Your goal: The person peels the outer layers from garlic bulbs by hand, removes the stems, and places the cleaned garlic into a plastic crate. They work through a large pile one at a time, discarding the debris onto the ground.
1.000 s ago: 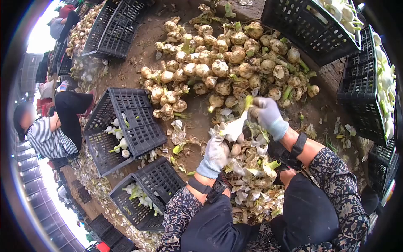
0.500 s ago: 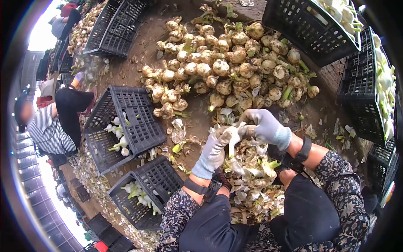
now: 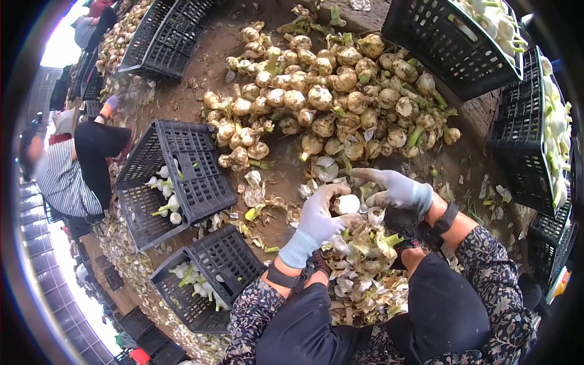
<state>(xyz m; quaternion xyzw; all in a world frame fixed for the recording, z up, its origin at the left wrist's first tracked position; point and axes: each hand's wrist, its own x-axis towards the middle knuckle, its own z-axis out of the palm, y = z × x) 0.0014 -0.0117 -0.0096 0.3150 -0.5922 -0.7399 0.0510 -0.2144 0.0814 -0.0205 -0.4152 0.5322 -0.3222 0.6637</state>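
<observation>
Your left hand (image 3: 317,218) grips peeled bulb (image 3: 348,204); right hand (image 3: 398,190) open beside it, three o'clock. Dirt floor (image 3: 207,67), unpeeled heap (image 3: 328,97) twelve o'clock.

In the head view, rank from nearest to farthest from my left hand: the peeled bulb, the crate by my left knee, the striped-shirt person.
1. The peeled bulb, gripped in the left hand.
2. The crate, lower left.
3. The striped-shirt person, far left.

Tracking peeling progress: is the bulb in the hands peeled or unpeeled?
Peeled: the bulb in the left hand shows clean white, unlike the muddy pile.
</observation>
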